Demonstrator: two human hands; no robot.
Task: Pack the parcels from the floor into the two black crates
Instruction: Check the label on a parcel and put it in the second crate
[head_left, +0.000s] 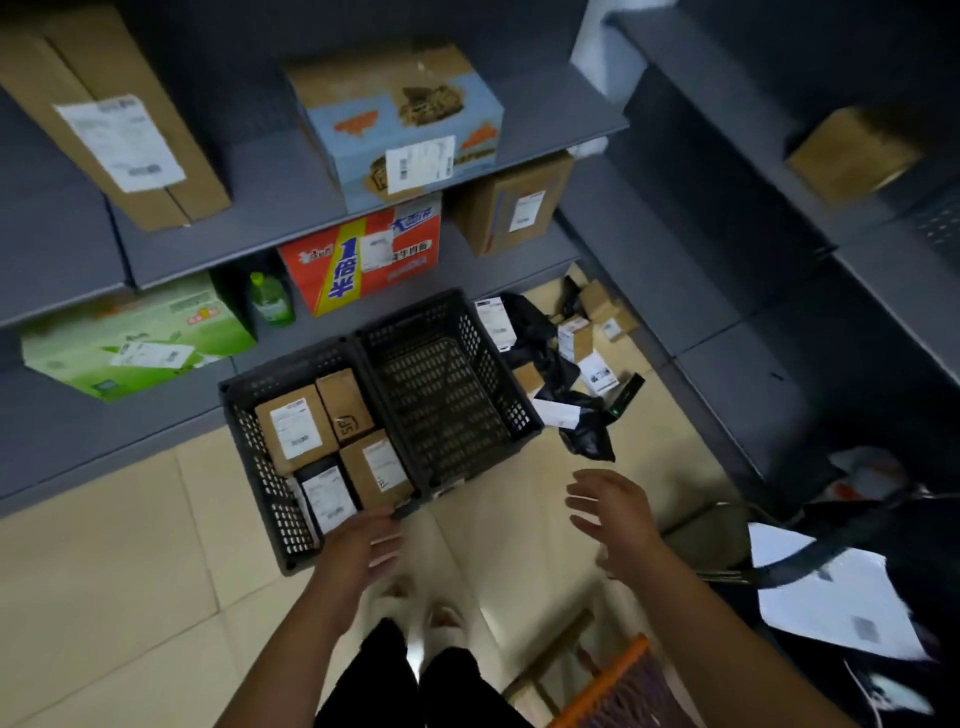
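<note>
Seen from the head camera, the two black crates stand side by side on the beige tiled floor, touching along their long walls, hard up against the bottom shelf. Both are perforated plastic with dark mesh walls. The left crate holds four parcels packed close together. In its far half lie a brown box with a white shipping label and a smaller brown box with a dark printed logo. In its near half lie a black parcel with a white label and another labelled brown box. The right crate shows only its bare mesh bottom. The loose parcels lie in a heap on the floor just beyond the right crate's right wall. They are crumpled black bags, small brown boxes, white-labelled packets and a slim black box; their label print is too small to read. Both hands are empty, with fingers spread and relaxed. The left hand is over the near right corner of the left crate, whether touching it I cannot tell. The right hand hangs above the floor in front of the right crate. On the shelves, a red and yellow carton reads "1倍半" in large characters. Above it is a blue carton with a food picture and a white label, and to the left a green carton beside a green bottle.
</note>
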